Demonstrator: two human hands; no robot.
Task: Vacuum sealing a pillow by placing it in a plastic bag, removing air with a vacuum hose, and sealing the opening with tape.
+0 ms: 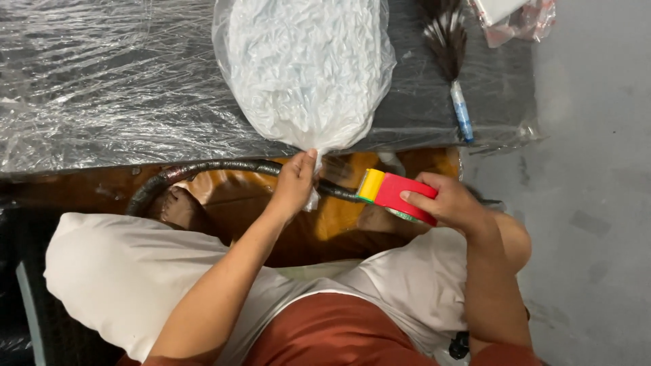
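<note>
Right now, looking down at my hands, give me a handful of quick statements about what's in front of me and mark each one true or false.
1. The left hand pinches the gathered neck of a clear plastic bag stuffed with white material. True.
2. The right hand holds a blue pair of scissors. False: it holds a red and yellow tape dispenser.
3. A dark-bristled brush with a blue handle lies on the plastic-wrapped dark surface. True.
4. The bag lies on the grey floor. False: it rests on the wrapped surface.
5. The brush lies left of the bag. False: it lies to the right.
</note>
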